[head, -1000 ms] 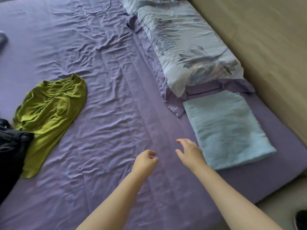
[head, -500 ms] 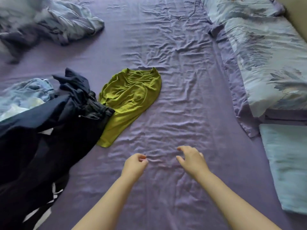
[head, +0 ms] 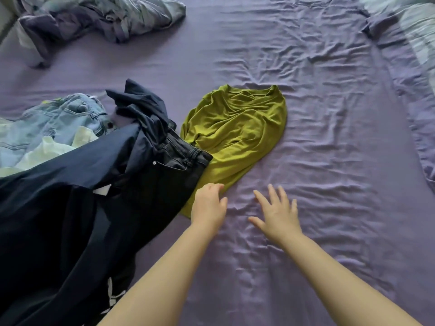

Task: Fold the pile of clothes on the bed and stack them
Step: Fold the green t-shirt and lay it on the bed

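Note:
A crumpled olive-green top (head: pixel 237 135) lies on the purple bed sheet (head: pixel 329 161), near the middle. Its left edge is covered by a pile of clothes: black jeans (head: pixel 164 168), a dark navy garment (head: pixel 70 208), light blue jeans (head: pixel 58 121) and something pale yellow (head: pixel 49 149). My left hand (head: pixel 208 207) reaches over the green top's near hem, fingers bent downward at the cloth; whether they grip it is not visible. My right hand (head: pixel 276 214) hovers open with spread fingers over bare sheet just right of that hem.
A rumpled blue-grey duvet (head: pixel 98 17) is bunched at the far left of the bed. A floral pillow (head: pixel 419 27) lies at the far right edge. Wrinkled sheet stretches between the green top and the pillow.
The view has swung left, so the folded light blue towel has left the frame and the clothes pile has come in. Both hands have moved forward to the green top, and the right hand's fingers have spread.

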The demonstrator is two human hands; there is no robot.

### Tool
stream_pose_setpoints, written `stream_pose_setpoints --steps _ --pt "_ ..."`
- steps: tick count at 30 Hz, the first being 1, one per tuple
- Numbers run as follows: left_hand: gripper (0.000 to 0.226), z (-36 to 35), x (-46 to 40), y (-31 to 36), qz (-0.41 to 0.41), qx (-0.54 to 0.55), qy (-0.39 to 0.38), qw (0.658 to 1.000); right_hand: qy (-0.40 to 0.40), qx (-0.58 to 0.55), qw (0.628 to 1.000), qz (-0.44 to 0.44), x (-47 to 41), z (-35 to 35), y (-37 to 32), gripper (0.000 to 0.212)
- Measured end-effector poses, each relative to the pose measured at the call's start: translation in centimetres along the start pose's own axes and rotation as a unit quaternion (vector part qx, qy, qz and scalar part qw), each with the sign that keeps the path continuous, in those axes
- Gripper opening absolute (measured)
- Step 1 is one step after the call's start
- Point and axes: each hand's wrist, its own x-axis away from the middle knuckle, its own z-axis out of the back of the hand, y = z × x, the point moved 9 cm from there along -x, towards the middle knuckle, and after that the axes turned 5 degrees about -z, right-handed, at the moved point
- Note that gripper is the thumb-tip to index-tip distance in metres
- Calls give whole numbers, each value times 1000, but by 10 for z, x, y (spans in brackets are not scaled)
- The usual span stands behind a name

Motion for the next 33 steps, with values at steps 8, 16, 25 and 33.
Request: stream_pose_setpoints --steps 8,16,25,33 --pt "64 -9 -35 -13 -5 -180 57 982 -37 19 999 -35 -16 -34 18 88" --pt "24 -15 -25 -9 44 -35 -50 997 -77 -42 995 -43 -18 -23 19 82" --pt "20 -79 148 86 -14 314 -255 915 -62 -664 739 -92 23 26 25 51" --pt "23 -10 183 102 160 441 -70 880 -18 -669 742 -21 95 113 39 67"
